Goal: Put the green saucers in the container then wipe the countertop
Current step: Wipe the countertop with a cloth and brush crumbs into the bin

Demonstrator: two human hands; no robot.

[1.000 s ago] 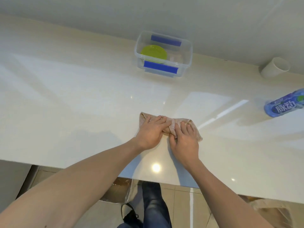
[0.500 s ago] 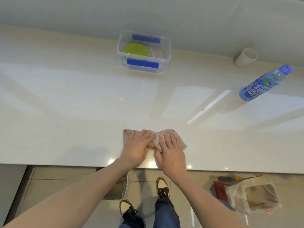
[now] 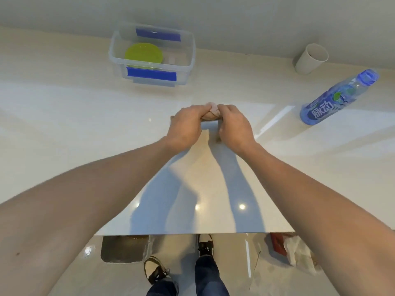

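Both sets of fingers are curled down over a bunched, pinkish-beige cloth (image 3: 210, 113) and hold it against the glossy cream worktop (image 3: 64, 116). The left hand (image 3: 186, 124) covers the cloth's left part, and the right hand (image 3: 234, 124) covers its right part. Only a small wad of fabric shows in the gap between the two hands, which sit close together, knuckles up. The fingertips themselves are hidden beneath the hands. Both bare forearms stretch out from the near edge of the worktop, throwing bluish shadows on its surface.

Beyond the hands, near the back wall, stands a clear rectangular plastic container (image 3: 190, 58) with blue clip tabs on its near and far sides, its lid off. Inside it, toward the left, lies a lime-green round saucer (image 3: 143, 54); whether more than one is stacked there cannot be told. A pale, blurred patch shows at the container's bottom right.

To the right, well apart from the hands, stands a blue-capped clear plastic drink bottle (image 3: 333, 99) with a blue label bearing the white Chinese characters 脉动. Behind it, near the wall, is a plain white paper cup (image 3: 310, 59).

Below the worktop edge, on the tiled floor, are two dark-and-white sneakers (image 3: 157, 270) with blue jeans above them, and a crumpled plastic bag (image 3: 299, 253) beside something red.
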